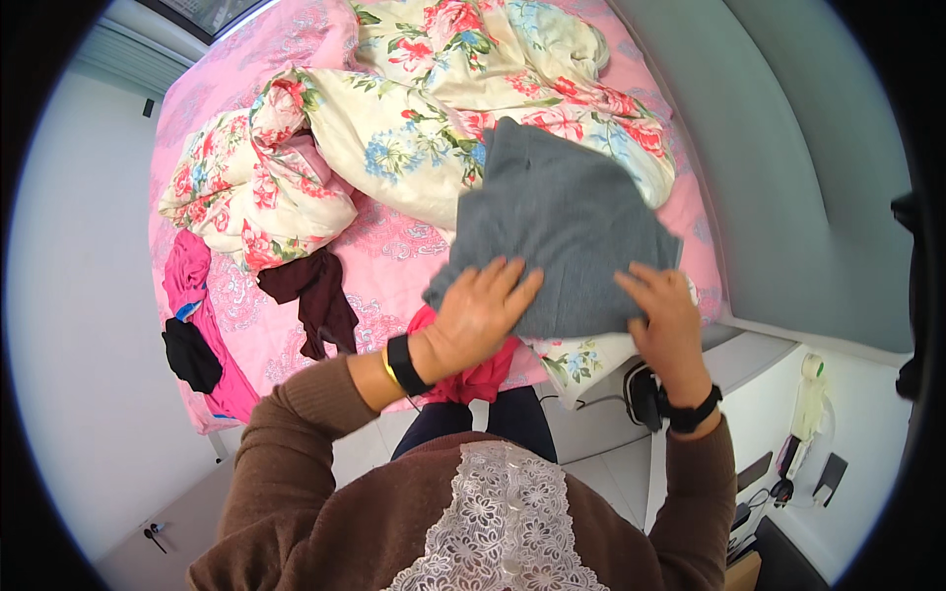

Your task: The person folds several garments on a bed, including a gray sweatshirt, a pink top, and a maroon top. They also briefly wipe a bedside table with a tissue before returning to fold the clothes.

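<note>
A grey garment (pixel 562 214) is spread out on the bed, partly over a floral quilt (pixel 414 140). My left hand (pixel 480 310) lies with fingers spread on the garment's near left part. On its near right side, my right hand (pixel 665 314) touches the cloth with its fingers apart; it looks slightly blurred. Neither hand grips the fabric. Below my left hand a bright pink cloth (pixel 473 373) shows at the bed's near edge, partly covered by the hand and the grey garment.
Left on the pink patterned bedsheet (pixel 392 236) lie a dark maroon garment (pixel 318 295), a black cloth (pixel 192 356) and a long pink garment (pixel 225 384). A padded headboard (pixel 768 170) rises at right. Below it stands a white cabinet (pixel 761 362), with a black object (pixel 641 395) near my right wrist.
</note>
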`<state>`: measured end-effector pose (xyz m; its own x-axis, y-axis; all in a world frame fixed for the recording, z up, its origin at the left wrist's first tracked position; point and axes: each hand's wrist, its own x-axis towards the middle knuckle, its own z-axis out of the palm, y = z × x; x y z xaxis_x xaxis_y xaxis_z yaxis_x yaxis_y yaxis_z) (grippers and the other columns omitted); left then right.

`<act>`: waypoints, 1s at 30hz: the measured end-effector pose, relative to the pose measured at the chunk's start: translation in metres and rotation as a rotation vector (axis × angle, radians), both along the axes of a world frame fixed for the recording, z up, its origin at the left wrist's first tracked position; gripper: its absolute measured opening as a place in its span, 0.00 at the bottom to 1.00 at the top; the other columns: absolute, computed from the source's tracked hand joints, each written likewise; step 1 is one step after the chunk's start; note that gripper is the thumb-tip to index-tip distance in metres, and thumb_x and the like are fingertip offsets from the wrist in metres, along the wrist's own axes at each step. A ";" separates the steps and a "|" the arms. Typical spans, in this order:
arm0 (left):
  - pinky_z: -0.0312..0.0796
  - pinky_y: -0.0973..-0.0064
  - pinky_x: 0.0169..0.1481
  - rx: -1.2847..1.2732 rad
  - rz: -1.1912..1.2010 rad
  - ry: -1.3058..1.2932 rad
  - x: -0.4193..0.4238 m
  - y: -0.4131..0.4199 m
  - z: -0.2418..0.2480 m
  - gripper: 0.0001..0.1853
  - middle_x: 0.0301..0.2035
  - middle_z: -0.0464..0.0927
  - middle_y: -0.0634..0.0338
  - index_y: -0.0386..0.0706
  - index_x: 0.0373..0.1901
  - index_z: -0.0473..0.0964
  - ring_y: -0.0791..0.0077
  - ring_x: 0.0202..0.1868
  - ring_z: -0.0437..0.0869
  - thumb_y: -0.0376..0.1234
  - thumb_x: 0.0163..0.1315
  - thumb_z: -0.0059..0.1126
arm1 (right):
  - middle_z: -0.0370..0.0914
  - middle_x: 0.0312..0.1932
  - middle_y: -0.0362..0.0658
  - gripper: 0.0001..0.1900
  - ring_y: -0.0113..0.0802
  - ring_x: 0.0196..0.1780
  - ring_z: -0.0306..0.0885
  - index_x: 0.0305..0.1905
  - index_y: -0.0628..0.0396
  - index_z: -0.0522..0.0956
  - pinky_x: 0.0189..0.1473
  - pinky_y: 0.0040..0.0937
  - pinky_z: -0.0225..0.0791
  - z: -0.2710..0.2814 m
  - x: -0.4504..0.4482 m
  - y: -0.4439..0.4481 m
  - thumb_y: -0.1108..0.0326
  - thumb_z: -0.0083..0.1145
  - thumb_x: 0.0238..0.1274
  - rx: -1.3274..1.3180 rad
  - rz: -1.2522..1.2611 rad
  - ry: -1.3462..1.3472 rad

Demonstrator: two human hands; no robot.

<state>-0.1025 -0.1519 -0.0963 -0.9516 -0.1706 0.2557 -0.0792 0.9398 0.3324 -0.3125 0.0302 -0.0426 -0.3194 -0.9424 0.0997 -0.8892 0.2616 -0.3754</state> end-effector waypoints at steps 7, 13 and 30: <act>0.74 0.62 0.48 0.430 -0.235 -0.444 0.050 0.069 -0.049 0.30 0.48 0.76 0.45 0.39 0.54 0.72 0.52 0.46 0.80 0.33 0.45 0.63 | 0.80 0.47 0.49 0.23 0.48 0.48 0.74 0.50 0.55 0.80 0.53 0.37 0.69 -0.084 0.044 0.091 0.73 0.54 0.43 0.433 -0.044 -0.464; 0.74 0.65 0.50 0.744 -0.023 -0.804 -0.032 -0.005 -0.089 0.25 0.43 0.80 0.48 0.41 0.48 0.76 0.54 0.45 0.81 0.33 0.44 0.61 | 0.79 0.47 0.54 0.27 0.48 0.52 0.76 0.60 0.55 0.73 0.56 0.38 0.67 -0.107 0.000 0.082 0.65 0.60 0.52 0.277 -0.454 -0.612; 0.36 0.34 0.69 0.205 -0.106 -0.446 -0.071 0.045 -0.145 0.50 0.71 0.47 0.46 0.54 0.72 0.55 0.45 0.73 0.42 0.62 0.48 0.61 | 0.55 0.70 0.54 0.40 0.53 0.74 0.48 0.69 0.51 0.61 0.71 0.58 0.40 -0.190 -0.012 0.032 0.50 0.63 0.52 0.165 -0.375 0.034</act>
<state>-0.1732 -0.1067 -0.2410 -0.9754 -0.0716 -0.2083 -0.1636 0.8690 0.4669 -0.3246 0.0620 -0.2331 -0.6431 -0.7653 -0.0263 -0.7318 0.6244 -0.2732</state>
